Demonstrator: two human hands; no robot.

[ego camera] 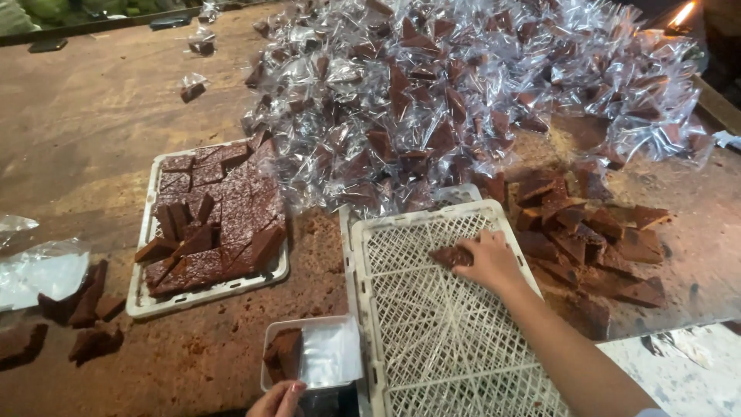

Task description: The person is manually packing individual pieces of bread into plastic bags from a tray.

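While the left hand (pixel 276 399) rests at the near edge of the table (pixel 85 131), fingers curled against a small white tub (pixel 309 357) that holds a brown piece and a clear wrapper (whether it grips anything I cannot tell), the right hand (pixel 488 261) reaches onto the empty white lattice tray (pixel 440 324) and pinches a brown wedge (pixel 451 255) between its fingertips near the tray's far right corner. Just right of that tray lies a loose pile of bare brown wedges (pixel 587 232), still unwrapped. To the left, a second white tray (pixel 210 220) holds a cut slab, partly lifted out, with stray chunks (pixel 81 305) and a plastic sheet (pixel 42 270) near the left edge. Across the far side spreads a large heap of wrapped pieces (pixel 463 93), so much of the wrapping looks done, with two batches left.
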